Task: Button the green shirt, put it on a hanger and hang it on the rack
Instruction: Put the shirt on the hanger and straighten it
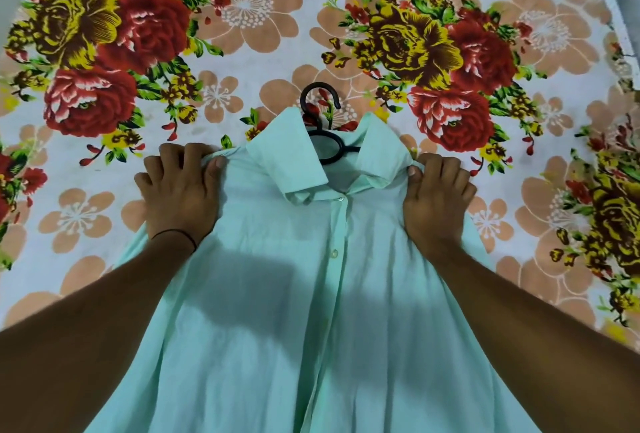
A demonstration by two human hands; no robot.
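The pale green shirt (298, 311) lies front up on the flowered bed sheet, its placket buttoned down the middle and its collar folded over. A black hanger (320, 110) sits inside the neck; only its hook and a loop show above the collar, the arms are hidden under the cloth. My left hand (180, 190) grips the left shoulder of the shirt, thumb pinching the bunched cloth. My right hand (438, 198) grips the right shoulder the same way. Both forearms reach in from the bottom corners.
The flowered bed sheet (242, 16) with red, yellow and peach blooms fills the view all around the shirt. A pale edge of the bed or a wall (620, 9) runs down the upper right corner. No rack is in view.
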